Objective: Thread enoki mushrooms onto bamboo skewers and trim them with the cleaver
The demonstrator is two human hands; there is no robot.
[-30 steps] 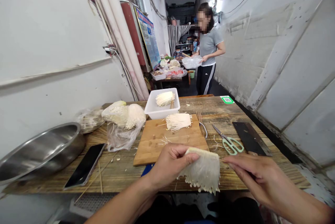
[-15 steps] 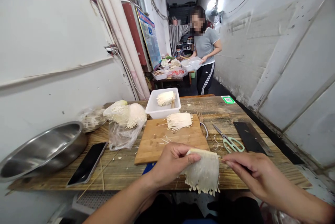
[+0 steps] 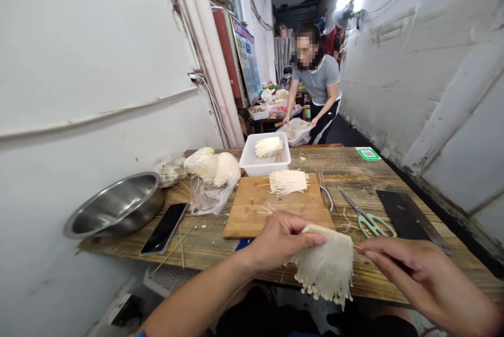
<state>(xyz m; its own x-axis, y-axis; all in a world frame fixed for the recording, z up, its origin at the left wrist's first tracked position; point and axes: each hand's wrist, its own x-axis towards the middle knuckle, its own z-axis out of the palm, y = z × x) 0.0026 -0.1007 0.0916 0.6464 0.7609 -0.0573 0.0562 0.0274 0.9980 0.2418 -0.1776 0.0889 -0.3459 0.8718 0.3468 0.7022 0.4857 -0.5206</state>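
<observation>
A flat fan of enoki mushrooms (image 3: 326, 261) hangs caps down over the table's front edge. My left hand (image 3: 285, 240) pinches its upper left edge between thumb and fingers. At its right side, my right hand (image 3: 417, 266) grips a thin bamboo skewer (image 3: 359, 248), whose far part is hidden in the mushrooms. Behind them lies a wooden cutting board (image 3: 252, 221), with another bundle of enoki (image 3: 289, 182) on its far right part and some loose stems (image 3: 266, 208) nearer.
A white plastic tub (image 3: 246, 161) holds skewered enoki. Bagged enoki (image 3: 214, 169), a steel basin (image 3: 118, 206) and a phone (image 3: 164, 229) are left. Skewers (image 3: 321, 185), scissors (image 3: 368, 219) and a cleaver (image 3: 409, 216) lie right. Beyond the table, a person (image 3: 318, 80) bends over a plastic bag (image 3: 297, 131).
My view has swung left, so everything sits further right. Both hands keep their grip on the enoki and skewer. The person beyond the table has bent down, lowering the plastic bag.
</observation>
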